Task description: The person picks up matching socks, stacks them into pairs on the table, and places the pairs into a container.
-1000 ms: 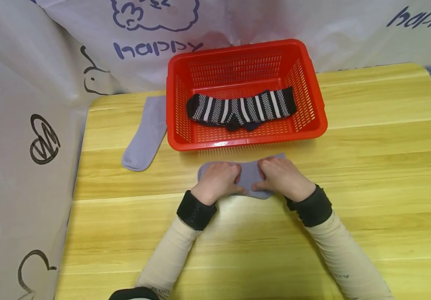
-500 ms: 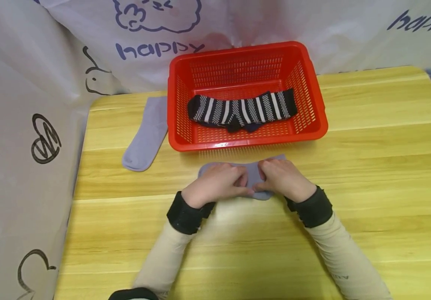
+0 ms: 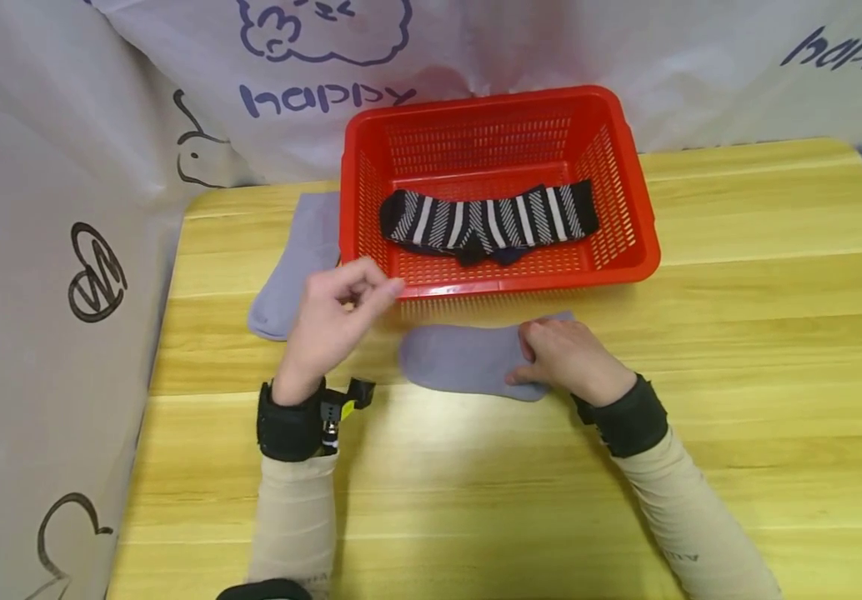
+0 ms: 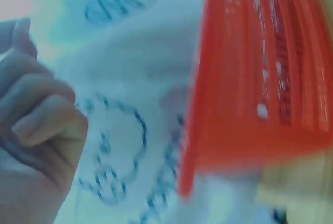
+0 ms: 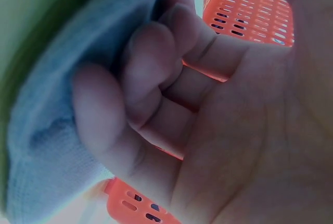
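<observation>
A grey sock (image 3: 457, 358) lies flat on the table just in front of the red basket. At its right part, my right hand (image 3: 562, 354) grips the fabric with bent fingers (image 5: 99, 109); the right wrist view shows the sock (image 5: 57, 156) against the fingertips. My left hand (image 3: 333, 321) is raised by the basket's front left corner, loosely curled with nothing held. Partly behind that hand is a second grey sock (image 3: 288, 279), its toe towards the front left. The left wrist view catches the curled left fingers (image 4: 41, 99) beside the basket.
The red basket (image 3: 506, 286) stands at the back of the table (image 3: 746, 350), holding black-and-white striped socks (image 3: 487, 221) with dark blue fabric beneath. A white cloth (image 3: 551, 50) with drawings hangs along the back and left.
My left hand has let go of the front sock and moved left and up, towards the second grey sock. The right hand keeps its place on the front sock.
</observation>
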Demonstrator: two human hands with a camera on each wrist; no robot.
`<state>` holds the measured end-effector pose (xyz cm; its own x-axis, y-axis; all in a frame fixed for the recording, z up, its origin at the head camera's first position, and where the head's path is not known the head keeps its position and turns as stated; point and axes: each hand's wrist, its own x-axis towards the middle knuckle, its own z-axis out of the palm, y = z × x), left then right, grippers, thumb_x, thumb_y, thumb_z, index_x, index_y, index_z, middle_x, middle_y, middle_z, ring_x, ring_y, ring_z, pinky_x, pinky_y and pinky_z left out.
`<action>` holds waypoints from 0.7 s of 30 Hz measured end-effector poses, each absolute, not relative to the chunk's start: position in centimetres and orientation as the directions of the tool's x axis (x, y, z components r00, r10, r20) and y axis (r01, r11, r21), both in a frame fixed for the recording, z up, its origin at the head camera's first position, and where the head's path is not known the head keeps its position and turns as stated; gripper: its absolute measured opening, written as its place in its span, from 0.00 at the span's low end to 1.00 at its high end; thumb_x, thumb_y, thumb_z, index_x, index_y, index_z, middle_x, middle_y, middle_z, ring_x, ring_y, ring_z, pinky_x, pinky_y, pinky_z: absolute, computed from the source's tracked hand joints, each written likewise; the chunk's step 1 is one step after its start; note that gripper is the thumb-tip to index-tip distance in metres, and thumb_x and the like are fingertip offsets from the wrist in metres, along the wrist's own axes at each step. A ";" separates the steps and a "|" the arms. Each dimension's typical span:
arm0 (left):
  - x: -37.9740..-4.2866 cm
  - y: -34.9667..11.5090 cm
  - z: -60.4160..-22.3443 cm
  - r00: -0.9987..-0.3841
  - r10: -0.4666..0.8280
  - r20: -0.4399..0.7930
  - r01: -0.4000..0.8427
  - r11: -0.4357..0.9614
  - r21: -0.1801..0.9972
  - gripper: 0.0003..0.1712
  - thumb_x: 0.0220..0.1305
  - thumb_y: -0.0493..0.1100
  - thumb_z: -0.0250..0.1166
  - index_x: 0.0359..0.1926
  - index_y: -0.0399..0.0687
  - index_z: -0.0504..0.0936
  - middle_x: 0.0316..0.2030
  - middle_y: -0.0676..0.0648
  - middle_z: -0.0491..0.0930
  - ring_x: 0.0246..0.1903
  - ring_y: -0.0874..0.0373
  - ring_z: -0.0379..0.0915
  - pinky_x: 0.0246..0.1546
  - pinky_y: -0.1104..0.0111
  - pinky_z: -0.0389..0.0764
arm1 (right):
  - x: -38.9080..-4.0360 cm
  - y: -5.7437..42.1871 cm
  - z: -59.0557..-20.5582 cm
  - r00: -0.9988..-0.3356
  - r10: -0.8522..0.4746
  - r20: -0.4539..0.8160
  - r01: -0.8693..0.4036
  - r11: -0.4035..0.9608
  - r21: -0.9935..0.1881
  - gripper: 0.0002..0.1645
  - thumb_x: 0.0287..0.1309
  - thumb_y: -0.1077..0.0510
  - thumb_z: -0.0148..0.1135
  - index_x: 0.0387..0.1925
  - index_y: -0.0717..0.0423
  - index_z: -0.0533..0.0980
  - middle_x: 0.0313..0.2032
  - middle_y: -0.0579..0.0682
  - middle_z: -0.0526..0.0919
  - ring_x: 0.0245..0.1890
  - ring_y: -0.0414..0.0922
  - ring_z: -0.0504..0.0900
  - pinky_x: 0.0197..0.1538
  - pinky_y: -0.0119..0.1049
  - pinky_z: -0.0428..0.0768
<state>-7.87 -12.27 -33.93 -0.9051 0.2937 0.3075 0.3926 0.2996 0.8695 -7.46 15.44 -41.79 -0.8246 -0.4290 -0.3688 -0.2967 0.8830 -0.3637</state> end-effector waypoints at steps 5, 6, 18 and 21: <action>-9.7 -15.5 -35.7 -0.952 0.025 0.306 0.288 0.415 0.863 0.15 0.69 0.39 0.61 0.24 0.36 0.78 0.14 0.58 0.64 0.15 0.66 0.54 0.20 0.73 0.55 | -7.5 15.4 -41.8 -0.824 -0.427 -0.373 -0.295 0.885 -0.361 0.26 0.42 0.41 0.79 0.19 0.51 0.71 0.19 0.46 0.71 0.23 0.44 0.73 0.29 0.34 0.63; -9.9 -16.1 -36.1 -0.954 -0.010 0.299 0.261 0.460 0.849 0.16 0.70 0.41 0.60 0.25 0.36 0.79 0.14 0.56 0.64 0.15 0.66 0.52 0.20 0.73 0.54 | -7.5 15.4 -41.8 -0.823 -0.427 -0.374 -0.294 0.885 -0.362 0.26 0.42 0.41 0.79 0.19 0.51 0.71 0.19 0.46 0.71 0.23 0.44 0.73 0.28 0.34 0.63; -10.8 -21.3 -38.9 -0.949 -0.304 0.077 -0.181 0.732 0.657 0.16 0.69 0.45 0.59 0.44 0.35 0.84 0.45 0.34 0.79 0.44 0.41 0.74 0.50 0.56 0.70 | -7.5 15.5 -41.9 -0.822 -0.428 -0.376 -0.295 0.885 -0.361 0.27 0.42 0.42 0.79 0.19 0.51 0.70 0.19 0.46 0.69 0.23 0.44 0.72 0.29 0.34 0.63; -10.6 -22.1 -39.0 -0.943 -0.332 -0.032 -0.284 0.748 0.600 0.19 0.69 0.46 0.58 0.49 0.35 0.82 0.51 0.33 0.75 0.51 0.38 0.72 0.52 0.49 0.71 | -7.4 15.5 -41.9 -0.823 -0.432 -0.370 -0.301 0.883 -0.361 0.27 0.42 0.41 0.78 0.19 0.51 0.70 0.19 0.46 0.69 0.23 0.44 0.71 0.29 0.34 0.62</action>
